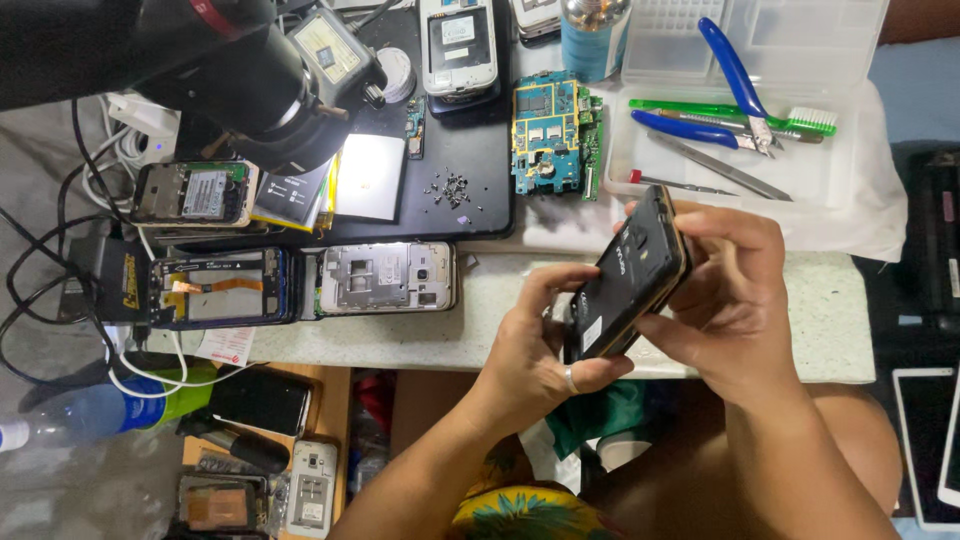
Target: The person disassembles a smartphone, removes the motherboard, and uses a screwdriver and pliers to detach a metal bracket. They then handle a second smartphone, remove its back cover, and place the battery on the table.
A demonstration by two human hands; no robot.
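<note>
black phone (628,275) between left hand (533,345) and right hand (728,290), apparently back-up

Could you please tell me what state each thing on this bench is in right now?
Black phone: back open, tilted, held by both hands.
Left hand: gripping its lower end.
Right hand: gripping its upper end.
Silver phone frame: stripped, lying flat.
Blue pliers: lying in tray.

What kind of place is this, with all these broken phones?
Probably a phone repair bench. Opened phones lie around, a bare circuit board sits on the table, and pliers wait in a tray.
</note>
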